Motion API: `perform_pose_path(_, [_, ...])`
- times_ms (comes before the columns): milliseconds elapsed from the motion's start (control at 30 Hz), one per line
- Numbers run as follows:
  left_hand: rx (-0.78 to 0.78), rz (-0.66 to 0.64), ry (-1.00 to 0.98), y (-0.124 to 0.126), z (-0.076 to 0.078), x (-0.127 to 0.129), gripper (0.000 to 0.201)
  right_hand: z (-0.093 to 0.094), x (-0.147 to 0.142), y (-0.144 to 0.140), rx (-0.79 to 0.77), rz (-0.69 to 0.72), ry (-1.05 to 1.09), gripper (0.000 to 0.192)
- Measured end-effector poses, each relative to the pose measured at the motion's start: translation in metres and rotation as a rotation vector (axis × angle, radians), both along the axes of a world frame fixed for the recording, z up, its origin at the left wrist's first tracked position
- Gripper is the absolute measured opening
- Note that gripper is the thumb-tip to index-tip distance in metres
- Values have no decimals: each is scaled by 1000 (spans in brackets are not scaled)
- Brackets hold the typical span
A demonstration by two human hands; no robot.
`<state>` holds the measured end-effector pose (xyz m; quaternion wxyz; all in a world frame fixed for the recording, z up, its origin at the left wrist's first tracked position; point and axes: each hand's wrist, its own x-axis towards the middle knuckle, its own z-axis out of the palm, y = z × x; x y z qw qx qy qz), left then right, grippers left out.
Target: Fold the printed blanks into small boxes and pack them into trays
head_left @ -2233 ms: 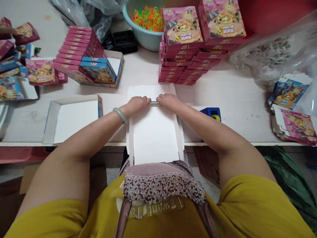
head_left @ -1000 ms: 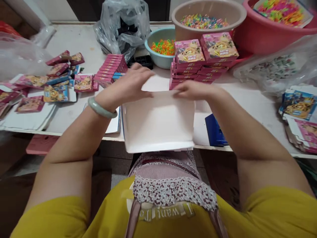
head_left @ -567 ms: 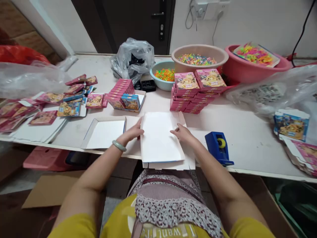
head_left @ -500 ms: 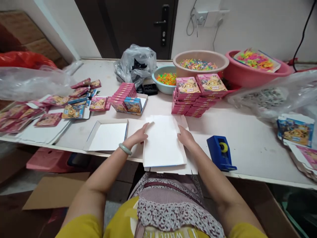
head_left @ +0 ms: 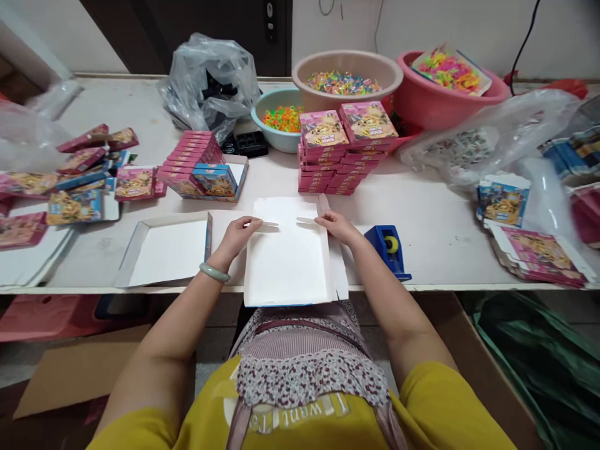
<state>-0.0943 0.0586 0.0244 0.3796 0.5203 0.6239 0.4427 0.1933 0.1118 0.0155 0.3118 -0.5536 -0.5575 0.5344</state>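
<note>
Both hands are on the white cardboard blank (head_left: 287,265) lying at the table's (head_left: 440,225) near edge. The left hand (head_left: 238,232) pinches a small flap at the blank's far left corner, the right hand (head_left: 336,225) does the same at the far right corner, the two flaps folded inward toward each other. There's a jade-green bangle (head_left: 214,272) on the left wrist. Just left of the blank sits a folded-up white tray (head_left: 164,249), just right of it a blue tape dispenser (head_left: 388,247). Beyond the blank are two stacks of pink boxes (head_left: 341,150), and behind those, basins of bright plastic bits (head_left: 344,82).
</note>
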Motion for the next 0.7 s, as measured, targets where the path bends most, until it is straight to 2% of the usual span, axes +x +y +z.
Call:
perform_pose_path(100, [-79,55,-99,3,3,4,34,-2,3,4,-20,-19,68,34])
perform_pose_path(267, [-9,59,-306,12,-1,5,47,-2,7,11,-7,-17,148,44])
perform_pose_path(367, [-26,-16,-256,15,-7,6,26,0,7,14,-7,52,76,37])
perform_pose_path(433, [-25,-72,-172,17,-9,9,26,3,6,18,-19,39,-17,31])
perform_pose_path(500, [-97,-119,-129,21,-7,11,33,7,6,23,-98,25,-86,35])
perform_pose_path(567, [-248,-152,-145,28,-2,10,46,11,7,29,-217,60,-125,42])
perform_pose_path(633, [-400,-196,-135,37,2,6,50,16,9,35,-289,170,-169,42])
perform_pose_path(700, [-463,-301,-16,46,3,3,37,21,8,39,-246,334,-306,33])
